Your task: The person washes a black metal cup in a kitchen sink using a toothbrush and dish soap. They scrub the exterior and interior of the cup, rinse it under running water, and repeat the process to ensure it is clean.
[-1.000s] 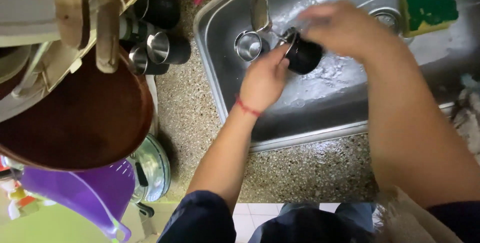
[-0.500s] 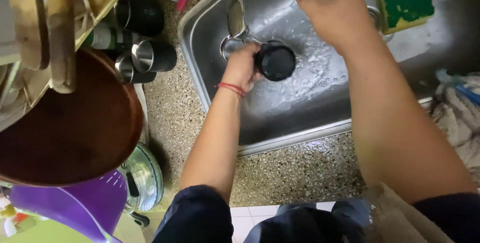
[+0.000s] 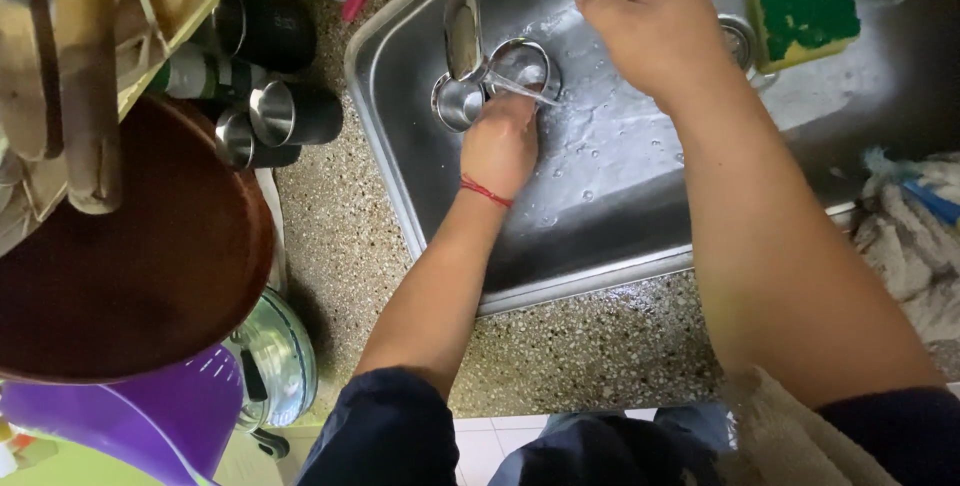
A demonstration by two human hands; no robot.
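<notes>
My left hand (image 3: 500, 144) reaches into the steel sink (image 3: 610, 216) and grips a steel-lined cup (image 3: 522, 66), held mouth-up just beside the tap spout (image 3: 462, 8). A second small steel cup (image 3: 456, 103) stands on the sink floor right next to it, under the spout. A red thread is tied around my left wrist. My right hand (image 3: 650, 21) hovers above the wet sink floor, to the right of the cups, fingers loosely bent with nothing in them.
A green and yellow sponge (image 3: 805, 4) lies at the sink's far right, near the drain (image 3: 740, 41). Dark steel-lined mugs (image 3: 292, 114) stand on the speckled counter at left. A brown round pan (image 3: 120, 256), a purple basin (image 3: 150, 416) and a lidded pot (image 3: 285, 356) are lower left; a cloth (image 3: 915, 236) is at right.
My right hand let go of the dark cup and lifted away toward the sink's back. My left hand turned the cup mouth-up beside the spout.
</notes>
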